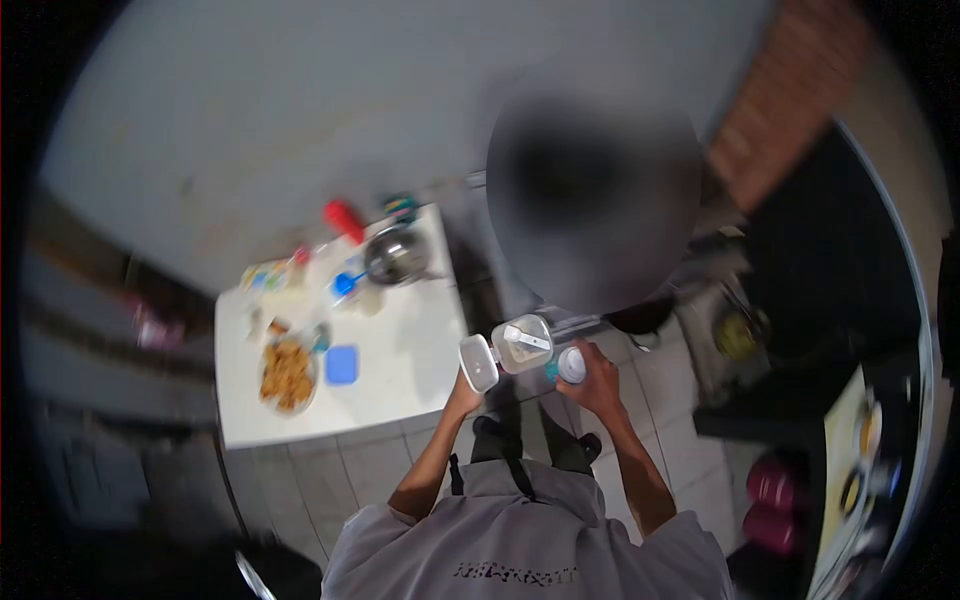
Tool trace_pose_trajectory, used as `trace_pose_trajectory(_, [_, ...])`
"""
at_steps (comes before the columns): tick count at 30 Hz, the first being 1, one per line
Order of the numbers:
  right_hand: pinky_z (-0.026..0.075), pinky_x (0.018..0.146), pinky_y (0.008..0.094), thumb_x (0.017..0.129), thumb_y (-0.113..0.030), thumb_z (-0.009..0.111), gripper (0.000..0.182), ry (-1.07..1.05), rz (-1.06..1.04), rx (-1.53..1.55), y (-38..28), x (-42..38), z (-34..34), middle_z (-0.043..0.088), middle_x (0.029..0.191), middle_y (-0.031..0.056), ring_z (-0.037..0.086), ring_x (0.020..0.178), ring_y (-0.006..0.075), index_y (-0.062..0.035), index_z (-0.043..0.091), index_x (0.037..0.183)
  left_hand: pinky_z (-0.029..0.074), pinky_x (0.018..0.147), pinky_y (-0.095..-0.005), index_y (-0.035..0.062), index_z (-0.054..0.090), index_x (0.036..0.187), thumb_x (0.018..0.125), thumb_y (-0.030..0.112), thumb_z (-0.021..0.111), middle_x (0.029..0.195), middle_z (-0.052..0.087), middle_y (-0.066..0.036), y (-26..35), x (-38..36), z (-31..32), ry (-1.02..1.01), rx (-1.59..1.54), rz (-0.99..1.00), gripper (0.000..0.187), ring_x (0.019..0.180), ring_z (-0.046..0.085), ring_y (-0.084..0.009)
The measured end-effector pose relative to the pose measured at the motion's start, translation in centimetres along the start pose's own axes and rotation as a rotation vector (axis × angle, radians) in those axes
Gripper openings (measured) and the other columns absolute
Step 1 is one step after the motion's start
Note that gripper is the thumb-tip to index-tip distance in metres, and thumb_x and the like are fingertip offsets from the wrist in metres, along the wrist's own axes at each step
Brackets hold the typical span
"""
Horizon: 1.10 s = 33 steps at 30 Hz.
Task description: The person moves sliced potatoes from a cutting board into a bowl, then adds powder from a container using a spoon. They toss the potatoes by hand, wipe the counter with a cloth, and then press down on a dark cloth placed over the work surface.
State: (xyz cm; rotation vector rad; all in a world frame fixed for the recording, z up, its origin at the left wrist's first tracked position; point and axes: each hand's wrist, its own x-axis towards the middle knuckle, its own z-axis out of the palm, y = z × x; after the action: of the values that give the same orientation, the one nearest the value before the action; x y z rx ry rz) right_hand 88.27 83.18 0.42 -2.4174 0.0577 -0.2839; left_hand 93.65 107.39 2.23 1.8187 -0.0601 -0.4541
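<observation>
Open tub (508, 360) is clasped by the left hand (463, 396), white-topped container (572, 365) by the right hand (598, 381); steadiness seems needed next.

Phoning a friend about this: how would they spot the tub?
Start at the white table; by its near right corner is the left hand. Just right, past a white lid, is the tub. Unlike the round container in the right hand, it's squarish, showing a white scoop.
</observation>
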Motion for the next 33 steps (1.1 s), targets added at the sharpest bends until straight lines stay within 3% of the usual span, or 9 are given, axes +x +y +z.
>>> trace_pose_trajectory(1, [0.052, 0.076, 0.0457, 0.058, -0.021, 0.081, 0.07, 0.067, 0.105, -0.053, 1.4, -1.8, -3.6, 0.062, 0.105, 0.0148, 0.063, 0.092, 0.037, -0.0099, 0.05, 0.119, 0.044, 0.093, -0.0346, 0.0012, 0.054, 0.12, 0.084, 0.001, 0.059, 0.109, 0.061, -0.01, 1.5, 0.7, 2.8, -0.09, 0.001, -0.07, 0.036, 0.105, 0.057, -0.0205])
trace_pose_trajectory(2, [0.052, 0.074, 0.0458, 0.057, -0.021, 0.081, 0.069, 0.133, 0.213, -0.103, 2.6, -4.0, -7.1, 0.062, 0.105, 0.0152, 0.063, 0.09, 0.0378, -0.0101, 0.051, 0.118, 0.045, 0.091, -0.0372, 0.003, 0.061, 0.111, 0.092, 0.011, 0.049, 0.102, 0.064, -0.011, -0.2, 1.8, 6.1, -0.113, 0.01, 0.344, 0.024, 0.101, 0.058, -0.0221])
trace_pose_trajectory(3, [0.052, 0.074, 0.0458, 0.057, -0.021, 0.081, 0.069, 0.199, 0.28, -0.124, 3.9, -6.3, -10.5, 0.062, 0.105, 0.0152, 0.063, 0.09, 0.0378, -0.0101, 0.051, 0.118, 0.046, 0.087, -0.0361, 0.0029, 0.062, 0.108, 0.092, 0.009, 0.047, 0.1, 0.064, -0.008, 0.9, 2.1, 9.5, -0.162, 0.123, 0.384, 0.022, 0.096, 0.058, -0.019])
trace_pose_trajectory(7, [0.052, 0.072, 0.0448, 0.057, -0.022, 0.081, 0.073, 0.463, 0.545, -0.24, 8.1, -17.1, -21.8, 0.062, 0.106, 0.015, 0.064, 0.086, 0.0375, -0.0071, 0.049, 0.121, 0.047, 0.088, -0.037, 0.0029, 0.061, 0.11, 0.096, 0.011, 0.042, 0.107, 0.064, -0.009, 2.3, 3.1, 24.6, -0.552, 0.134, 0.305, 0.024, 0.097, 0.059, -0.0209])
trace_pose_trajectory(13, [0.052, 0.07, 0.0454, 0.056, -0.024, 0.082, 0.077, 0.729, 0.826, -0.369, 12.7, -31.5, -33.1, 0.064, 0.108, 0.0165, 0.064, 0.087, 0.0391, -0.0065, 0.047, 0.123, 0.051, 0.08, -0.0382, 0.0036, 0.046, 0.125, 0.1, 0.015, 0.042, 0.11, 0.057, -0.008, 6.5, -4.0, 45.6, -1.05, -0.445, 0.044, 0.028, 0.097, 0.058, -0.0206])
trace_pose_trajectory(15, [0.051, 0.071, 0.0453, 0.055, -0.022, 0.081, 0.076, 0.804, 0.872, -0.403, 14.2, -33.6, -35.1, 0.065, 0.102, 0.0173, 0.063, 0.088, 0.041, -0.0085, 0.047, 0.122, 0.049, 0.086, -0.0482, 0.0052, 0.043, 0.131, 0.103, 0.03, 0.038, 0.13, 0.05, -0.011, 7.0, -4.6, 49.7, -1.172, -0.411, 0.036, 0.037, 0.114, 0.053, -0.0266])
trace_pose_trajectory(27, [0.051, 0.071, 0.0471, 0.06, -0.024, 0.082, 0.069, 0.973, 1.066, -0.48, 26.2, -41.5, -48.2, 0.065, 0.098, 0.0194, 0.063, 0.087, 0.0413, -0.0043, 0.048, 0.117, 0.043, 0.097, -0.0416, 0.0047, 0.041, 0.134, 0.103, 0.029, 0.038, 0.134, 0.048, -0.011, 11.6, -7.1, 70.9, -1.537, -0.34, 0.063, 0.039, 0.12, 0.049, -0.0245])
trace_pose_trajectory(31, [0.052, 0.072, 0.0476, 0.06, -0.024, 0.082, 0.072, 0.927, 1.131, -0.556, 35.0, -44.5, -52.0, 0.064, 0.1, 0.0218, 0.064, 0.086, 0.0408, -0.0004, 0.048, 0.119, 0.042, 0.099, -0.0398, 0.0031, 0.038, 0.136, 0.103, 0.027, 0.037, 0.133, 0.048, -0.011, 13.6, -9.1, 78.4, -1.467, -0.235, 0.018, 0.041, 0.12, 0.049, -0.0239])
trace_pose_trajectory(33, [0.052, 0.071, 0.0473, 0.06, -0.023, 0.083, 0.074, 0.893, 1.144, -0.6, 38.4, -45.4, -54.2, 0.064, 0.101, 0.0218, 0.065, 0.087, 0.0401, 0.0018, 0.048, 0.119, 0.045, 0.084, -0.0294, 0.0007, 0.056, 0.111, 0.097, 0.028, 0.051, 0.104, 0.06, -0.006, 14.6, -9.8, 82.1, -1.425, -0.309, 0.078, 0.031, 0.093, 0.056, -0.0138])
